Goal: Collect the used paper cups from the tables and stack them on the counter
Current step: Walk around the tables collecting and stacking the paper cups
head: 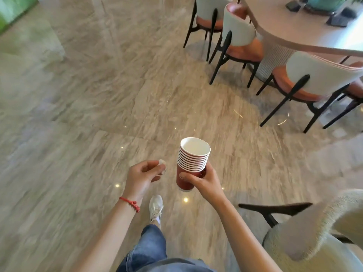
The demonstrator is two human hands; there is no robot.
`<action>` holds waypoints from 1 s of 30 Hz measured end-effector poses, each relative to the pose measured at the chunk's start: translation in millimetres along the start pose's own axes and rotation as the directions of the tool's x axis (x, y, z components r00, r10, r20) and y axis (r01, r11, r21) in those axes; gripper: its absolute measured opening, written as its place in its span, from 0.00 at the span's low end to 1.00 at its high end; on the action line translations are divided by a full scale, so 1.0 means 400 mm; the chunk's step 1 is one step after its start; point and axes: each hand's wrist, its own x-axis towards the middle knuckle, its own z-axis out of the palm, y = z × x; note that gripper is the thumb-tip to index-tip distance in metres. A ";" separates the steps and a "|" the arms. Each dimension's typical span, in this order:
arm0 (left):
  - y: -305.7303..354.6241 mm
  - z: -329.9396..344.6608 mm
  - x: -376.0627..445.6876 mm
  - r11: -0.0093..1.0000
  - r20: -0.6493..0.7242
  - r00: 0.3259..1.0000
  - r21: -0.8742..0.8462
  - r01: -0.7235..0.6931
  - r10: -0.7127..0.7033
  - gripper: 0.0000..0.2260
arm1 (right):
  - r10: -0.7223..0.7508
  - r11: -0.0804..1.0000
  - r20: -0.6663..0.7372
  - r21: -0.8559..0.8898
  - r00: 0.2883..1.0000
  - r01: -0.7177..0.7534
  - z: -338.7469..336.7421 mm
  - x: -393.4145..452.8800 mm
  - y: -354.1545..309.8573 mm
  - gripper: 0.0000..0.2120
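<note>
Glossy beige stone floor (82, 99) fills most of the view, big veined tiles w/ small ceiling-light glints on them, much of it smeared by blur. Top right stands a pale pink table (306, 34), its rim curved, w/ dark flat things and something teal on top (too blurred to name, and cut off by the frame edge). Chairs (241, 34) w/ white backs, orange seats and black legs are pushed in around it. Bottom right, a fuzzy cream chair (318, 238) w/ a dark leg sits close to the camera, partly out of frame. Top left corner shows a green patch, can't tell what.

Right hand (204, 180) is wrapped around the lower part of a stack of red paper cups (191, 163), held upright over the floor, white inside showing in the top cup; approx ten rims, though the print on the side can't be read. Left hand (143, 176) is loosely curled beside the stack, not touching it, fingertips pinching a small whitish scrap (162, 163) (unclear what). A red string bracelet (130, 203) sits on the left wrist. Below: blue jeans (149, 250) and one white sneaker (155, 208) on the floor.
</note>
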 end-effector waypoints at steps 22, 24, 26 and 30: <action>0.341 0.009 1.084 1.000 -0.016 1.000 0.005 0.016 -0.016 0.05 | -0.014 1.000 -0.007 0.001 1.000 0.014 0.194 1.081 -0.226 0.24; 0.376 0.032 1.192 1.000 -0.008 1.000 0.019 0.011 -0.011 0.05 | -0.025 1.000 -0.012 0.010 1.000 0.025 0.188 1.196 -0.248 0.24; 0.420 0.057 1.294 0.999 -0.023 1.000 0.029 0.014 -0.013 0.05 | -0.017 1.000 -0.013 0.025 1.000 0.018 0.179 1.311 -0.280 0.24; 0.517 0.091 1.483 1.000 -0.051 0.999 0.014 0.009 -0.009 0.05 | -0.017 1.000 0.006 0.012 1.000 0.017 0.168 1.533 -0.359 0.24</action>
